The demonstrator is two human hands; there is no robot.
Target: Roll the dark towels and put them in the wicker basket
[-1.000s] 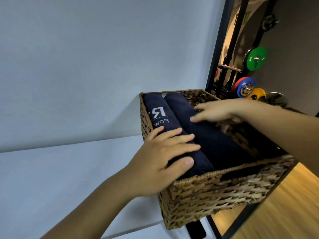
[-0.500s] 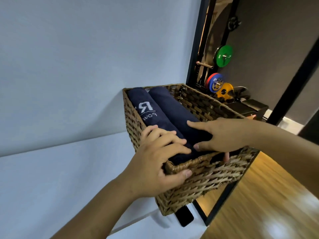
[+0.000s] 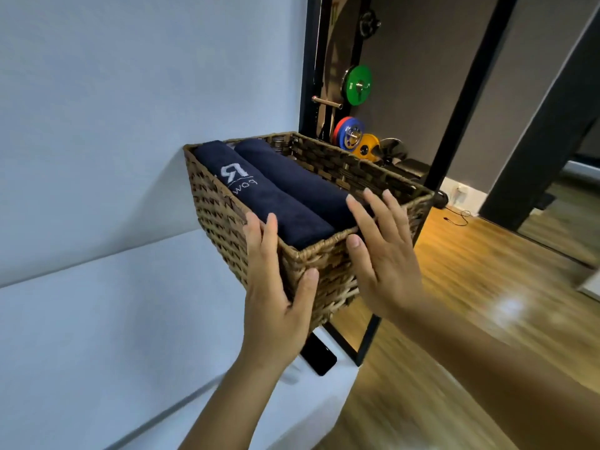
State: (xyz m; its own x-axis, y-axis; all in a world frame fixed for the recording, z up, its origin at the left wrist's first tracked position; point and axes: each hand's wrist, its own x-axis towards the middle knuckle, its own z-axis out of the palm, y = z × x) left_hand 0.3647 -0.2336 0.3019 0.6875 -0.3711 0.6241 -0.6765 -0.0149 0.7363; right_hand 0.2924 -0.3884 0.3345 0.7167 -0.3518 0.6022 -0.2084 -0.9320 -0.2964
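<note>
Dark navy rolled towels [image 3: 302, 183], two of them, packed in the one brown woven wicker basket [image 3: 328, 271].
They lie side by side, touching, along the basket's left half, and the left roll shows white lettering. Rolled tight, they probably leave the right half free for more. The left hand [image 3: 272, 306] cups the near left corner, fingers [image 3: 256, 235] straight along the side wall and thumb on the front. The right hand [image 3: 383, 254] is held flat at the near rim, fingers spread and gripping nothing; whether its thumb touches the rim I cannot tell. Both hands seem to be squaring the basket on the white desk [image 3: 113, 319].
</note>
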